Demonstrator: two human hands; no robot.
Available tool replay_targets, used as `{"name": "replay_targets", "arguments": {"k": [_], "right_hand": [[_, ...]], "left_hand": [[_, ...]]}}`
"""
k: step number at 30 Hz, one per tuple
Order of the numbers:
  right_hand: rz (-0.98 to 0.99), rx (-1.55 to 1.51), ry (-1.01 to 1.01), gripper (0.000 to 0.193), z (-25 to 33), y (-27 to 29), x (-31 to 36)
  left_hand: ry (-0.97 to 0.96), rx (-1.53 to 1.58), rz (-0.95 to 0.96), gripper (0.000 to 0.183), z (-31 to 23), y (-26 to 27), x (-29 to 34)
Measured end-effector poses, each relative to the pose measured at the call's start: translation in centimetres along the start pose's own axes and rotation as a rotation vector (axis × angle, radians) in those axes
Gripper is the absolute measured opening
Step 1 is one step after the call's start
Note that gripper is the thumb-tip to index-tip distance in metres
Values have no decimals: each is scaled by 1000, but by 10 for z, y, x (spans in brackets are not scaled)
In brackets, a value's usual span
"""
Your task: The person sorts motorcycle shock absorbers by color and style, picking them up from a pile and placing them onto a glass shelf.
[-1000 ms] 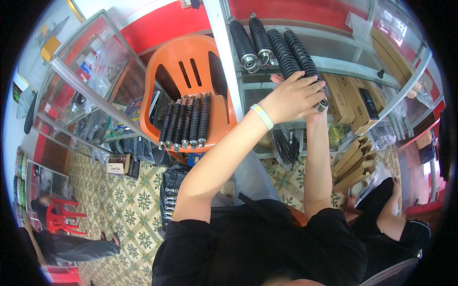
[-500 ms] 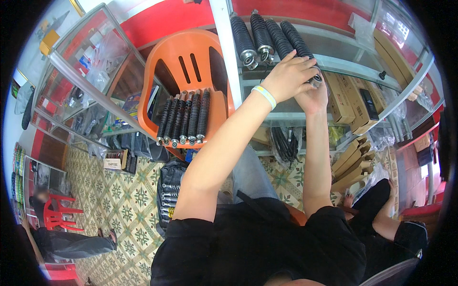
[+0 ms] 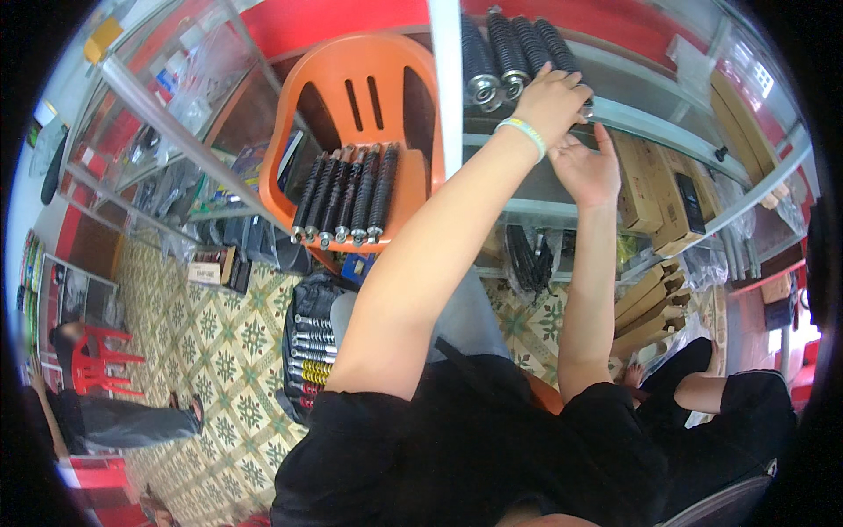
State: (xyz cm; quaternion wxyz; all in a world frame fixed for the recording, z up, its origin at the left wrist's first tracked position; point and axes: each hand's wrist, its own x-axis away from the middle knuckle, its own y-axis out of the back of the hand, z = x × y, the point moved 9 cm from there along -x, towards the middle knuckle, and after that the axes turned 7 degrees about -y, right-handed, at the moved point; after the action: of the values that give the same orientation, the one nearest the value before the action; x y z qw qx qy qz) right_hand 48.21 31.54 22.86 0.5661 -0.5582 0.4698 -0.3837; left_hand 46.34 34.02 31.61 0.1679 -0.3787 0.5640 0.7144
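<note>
Several black coil-spring shock absorbers (image 3: 509, 54) lie side by side on the glass shelf, their metal eye ends toward me. My left hand (image 3: 551, 101), with a pale band at the wrist, is curled over the near end of the rightmost shock absorber (image 3: 558, 48). Its fingers hide most of that end; a bit of metal shows beneath them. Just below and to the right, my right hand (image 3: 587, 169) is held palm up with thumb and fingers apart, and nothing lies in it. Its fingertips are partly behind my left hand.
More shock absorbers (image 3: 348, 195) rest on an orange chair (image 3: 420, 180) at the left. Colourful-spring ones (image 3: 309, 364) lie on a dark bag below it. Cardboard boxes (image 3: 639, 189) sit on the lower shelf. A seated person's leg (image 3: 694, 391) is at the right.
My right hand has drawn away from the shock absorber's end and opened. My left hand stays over that end. The view has shifted, moving the shelf and chair rightward and slightly up.
</note>
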Motion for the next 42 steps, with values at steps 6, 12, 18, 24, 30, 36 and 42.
{"name": "replay_targets", "arguments": {"k": [6,12,18,24,30,36,42], "right_hand": [[-254,151,97,61,-23,46,0],[-89,204,-78,55,-80,185,28],[-610,578,-591,53,-207,343,109],[-673,380,-615,54,-191,345,88],[-748,402,-561,50,-189,362,86],[-880,345,-563,41,-222,407,56],[-924,419,-569,44,-244,449,22]], "left_hand": [[82,-199,118,36,5,1,5],[-46,12,-286,30,-71,54,68],[1330,405,-479,15,10,11,406],[968,-127,162,20,54,11,456],[1115,14,609,28,90,-39,495],[1086,-73,834,28,106,-53,511],[914,-45,950,57,101,-49,493]]}}
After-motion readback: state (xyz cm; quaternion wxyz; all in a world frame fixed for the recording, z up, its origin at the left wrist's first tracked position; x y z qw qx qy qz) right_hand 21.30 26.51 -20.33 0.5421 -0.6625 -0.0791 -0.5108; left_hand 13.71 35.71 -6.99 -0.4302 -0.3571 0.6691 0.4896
